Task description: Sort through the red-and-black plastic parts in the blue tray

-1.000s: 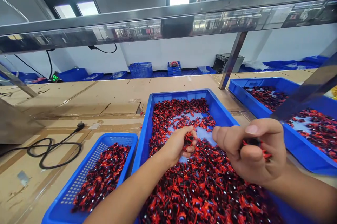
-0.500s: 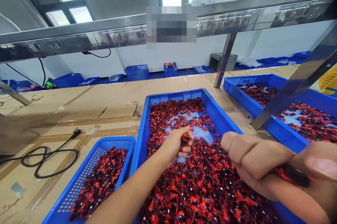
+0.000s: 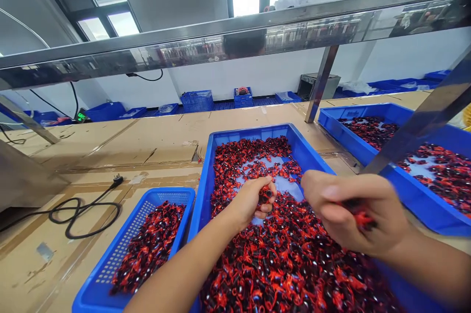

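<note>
Our right hand point(image 3: 348, 212) has drawn back from close to the camera to over the right edge of the blue tray point(image 3: 312, 150) — fingers curled around red-and-black pieces point(image 3: 364, 220), how many we cannot tell. Our left hand point(image 3: 252, 202) stays over the tray's middle, closed on more, apart from the right. We judge the handling unfinished — loose pieces point(image 3: 265, 269) reach the tray's far edge.

Red-black pieces point(image 3: 363, 219) in fingers point(image 3: 334, 213) above blue tray point(image 3: 311, 151)
</note>
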{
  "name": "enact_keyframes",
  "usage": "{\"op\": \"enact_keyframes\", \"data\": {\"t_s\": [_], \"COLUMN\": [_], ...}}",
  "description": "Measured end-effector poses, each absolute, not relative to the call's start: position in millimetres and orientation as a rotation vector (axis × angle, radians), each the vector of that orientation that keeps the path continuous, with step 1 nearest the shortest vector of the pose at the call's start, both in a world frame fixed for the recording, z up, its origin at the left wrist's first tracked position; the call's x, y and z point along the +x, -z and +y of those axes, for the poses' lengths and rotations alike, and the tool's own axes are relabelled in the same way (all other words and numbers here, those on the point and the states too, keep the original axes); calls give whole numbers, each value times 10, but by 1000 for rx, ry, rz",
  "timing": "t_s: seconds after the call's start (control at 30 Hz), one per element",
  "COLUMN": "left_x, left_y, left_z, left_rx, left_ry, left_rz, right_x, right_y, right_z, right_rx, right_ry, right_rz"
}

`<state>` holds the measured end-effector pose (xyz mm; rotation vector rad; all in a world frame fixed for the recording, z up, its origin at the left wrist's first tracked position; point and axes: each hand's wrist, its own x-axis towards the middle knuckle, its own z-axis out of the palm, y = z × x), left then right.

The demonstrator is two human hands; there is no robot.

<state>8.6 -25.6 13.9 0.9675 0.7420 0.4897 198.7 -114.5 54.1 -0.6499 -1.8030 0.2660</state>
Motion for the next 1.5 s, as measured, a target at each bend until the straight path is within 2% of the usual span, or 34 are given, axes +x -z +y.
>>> {"op": "enact_keyframes", "data": {"t_s": [0.17, 0.27, 0.37, 0.47, 0.6, 0.7, 0.97, 1.5], "left_x": [82, 90, 100, 108, 120, 128, 94, 84], "left_y": [-98, -36, 18, 20, -29, -49, -52, -67], "left_z": [-261, -242, -227, -234, -255, -255, -229, -208], "left_rx": [1027, 1030, 1024, 1018, 977, 956, 948, 912], "left_ry": [-480, -475, -463, -454, -443, -431, -448, -404], "left_rz": [740, 758, 767, 783, 830, 852, 822, 822], "right_x": [1920, 1914, 1885, 1855, 1874, 1916, 1939, 2049], "right_y": [-729, -674, -640, -630, -548, -451, -334, -411], "right_z": [-1036, -942, -869, -770, -520, -326, -211, -157], "right_rx": [-931, -966, -1020, -1022, -790, -691, -711, -762], "right_ry": [150, 175, 59, -322, -1351, -1648, -1589, -1407], "right_rz": [-1853, -1895, -1872, -1775, -1271, -971, -868, -929]}}
